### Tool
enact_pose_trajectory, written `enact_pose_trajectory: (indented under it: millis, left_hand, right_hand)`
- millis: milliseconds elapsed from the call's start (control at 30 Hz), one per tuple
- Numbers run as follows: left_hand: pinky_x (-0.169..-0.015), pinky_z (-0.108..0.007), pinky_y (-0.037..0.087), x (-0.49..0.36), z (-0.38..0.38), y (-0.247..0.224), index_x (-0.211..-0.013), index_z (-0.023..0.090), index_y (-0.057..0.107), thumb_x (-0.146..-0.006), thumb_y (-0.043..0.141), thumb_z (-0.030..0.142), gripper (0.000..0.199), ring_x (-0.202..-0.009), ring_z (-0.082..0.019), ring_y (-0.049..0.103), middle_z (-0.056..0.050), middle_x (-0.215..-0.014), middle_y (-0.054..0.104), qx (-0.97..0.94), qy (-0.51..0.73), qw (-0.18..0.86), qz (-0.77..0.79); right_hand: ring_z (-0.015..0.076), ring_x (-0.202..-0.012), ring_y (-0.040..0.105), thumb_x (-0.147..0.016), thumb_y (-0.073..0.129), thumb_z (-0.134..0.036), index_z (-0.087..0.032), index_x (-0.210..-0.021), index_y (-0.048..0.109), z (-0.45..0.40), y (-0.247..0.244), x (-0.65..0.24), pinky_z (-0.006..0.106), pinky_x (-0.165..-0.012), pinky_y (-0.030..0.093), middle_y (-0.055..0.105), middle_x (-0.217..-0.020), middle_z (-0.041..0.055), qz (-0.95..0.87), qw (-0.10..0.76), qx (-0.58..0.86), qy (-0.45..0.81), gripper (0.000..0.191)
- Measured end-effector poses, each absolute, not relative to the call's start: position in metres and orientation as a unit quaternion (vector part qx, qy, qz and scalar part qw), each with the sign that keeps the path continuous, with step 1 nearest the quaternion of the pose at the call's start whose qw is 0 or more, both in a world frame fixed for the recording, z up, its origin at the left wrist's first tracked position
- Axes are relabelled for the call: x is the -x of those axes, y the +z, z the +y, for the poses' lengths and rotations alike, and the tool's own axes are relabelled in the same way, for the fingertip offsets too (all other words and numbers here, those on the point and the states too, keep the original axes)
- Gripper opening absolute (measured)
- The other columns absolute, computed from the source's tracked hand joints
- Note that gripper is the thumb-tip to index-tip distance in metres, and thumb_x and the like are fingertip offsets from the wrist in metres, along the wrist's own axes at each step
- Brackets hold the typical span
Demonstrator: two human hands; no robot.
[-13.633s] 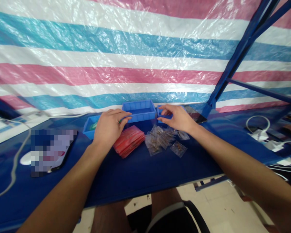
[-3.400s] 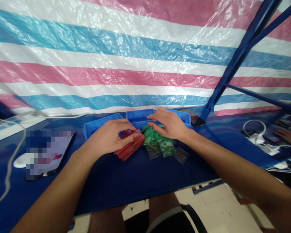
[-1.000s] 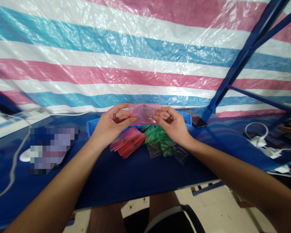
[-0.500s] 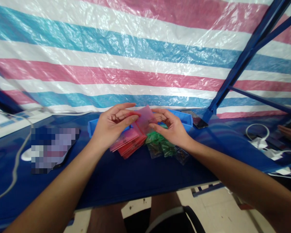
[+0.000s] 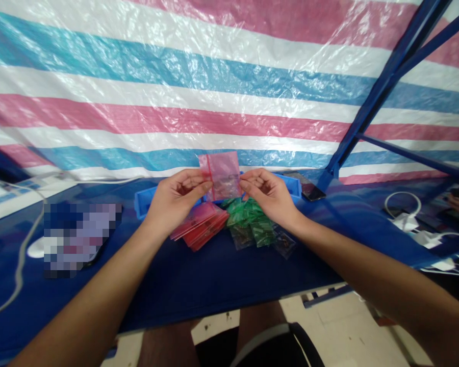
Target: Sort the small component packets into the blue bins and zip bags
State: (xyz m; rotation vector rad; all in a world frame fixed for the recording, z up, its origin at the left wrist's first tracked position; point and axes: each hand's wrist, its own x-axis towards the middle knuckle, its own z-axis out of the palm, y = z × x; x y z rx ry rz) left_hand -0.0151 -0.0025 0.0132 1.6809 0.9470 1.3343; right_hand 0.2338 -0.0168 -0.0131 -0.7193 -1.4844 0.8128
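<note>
Pink plastic, a small bag [image 5: 226,176] is hanging above the tabletop [image 5: 229,280] while I'm remotely pinching its opposite sides with left hand [image 5: 179,198] and right hand [image 5: 268,193], seemingly working its red strip [image 5: 209,167], next probably needing light, even pressure.

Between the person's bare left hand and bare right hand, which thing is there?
In the head view, a rectangular, translucent pink plastic bag spans the gap between the left hand and the right hand, its red strip nearer the left.

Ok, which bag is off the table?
The pink bag held between left hand and right hand; the pink-and-red stack, green bags and clear bags lie on the table.
</note>
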Motion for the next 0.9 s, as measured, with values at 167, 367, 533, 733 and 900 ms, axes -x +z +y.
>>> enact_pose_trajectory:
  millis: [167,367,533,733,900]
  left_hand:
    - [-0.083,-0.030,0.058,0.030,0.010,0.014,-0.110,0.021,0.077,-0.086,0.089,0.044,0.036,-0.082,-0.017,0.071,-0.002,-0.092,0.077,-0.636,0.582,0.289,0.416]
    - [-0.079,-0.032,0.052,0.054,0.015,0.019,-0.113,0.021,0.078,-0.097,0.074,0.039,0.025,-0.083,-0.018,0.067,-0.002,-0.097,0.074,-0.664,0.556,0.121,0.485]
    - [-0.095,-0.036,0.051,0.071,0.013,0.028,-0.122,0.019,0.077,-0.102,0.061,0.028,0.027,-0.094,-0.022,0.067,-0.004,-0.111,0.077,-0.690,0.475,0.023,0.546]
    - [-0.084,-0.034,0.049,0.078,0.018,0.029,-0.126,0.018,0.069,-0.096,0.063,0.023,0.032,-0.085,-0.024,0.065,-0.007,-0.107,0.077,-0.711,0.348,-0.026,0.611]
    - [-0.084,-0.041,0.051,0.086,0.029,0.017,-0.111,0.019,0.065,-0.092,0.067,0.031,0.023,-0.088,-0.032,0.070,-0.013,-0.101,0.078,-0.721,0.282,-0.041,0.631]
  right_hand:
    - [0.0178,-0.080,0.074,-0.095,0.082,-0.061,-0.024,-0.108,0.072,-0.015,-0.014,-0.238,0.033,-0.075,0.062,0.078,-0.091,0.0026,-0.647,0.602,0.320,0.341,0.041]
    - [0.0176,-0.078,0.073,-0.096,0.079,-0.062,-0.024,-0.109,0.070,-0.011,-0.018,-0.241,0.032,-0.069,0.060,0.076,-0.088,0.0017,-0.662,0.591,0.326,0.326,0.041]
    - [0.0166,-0.076,0.072,-0.096,0.080,-0.061,-0.023,-0.108,0.071,-0.012,-0.019,-0.240,0.031,-0.069,0.060,0.075,-0.085,0.0008,-0.659,0.595,0.320,0.330,0.040]
    - [0.0168,-0.078,0.072,-0.095,0.080,-0.062,-0.023,-0.108,0.071,-0.013,-0.018,-0.239,0.032,-0.073,0.062,0.075,-0.088,0.0011,-0.657,0.591,0.323,0.339,0.042]
    - [0.0178,-0.078,0.073,-0.098,0.078,-0.058,-0.024,-0.109,0.073,-0.014,-0.018,-0.240,0.033,-0.073,0.060,0.075,-0.087,0.0013,-0.678,0.580,0.333,0.305,0.036]
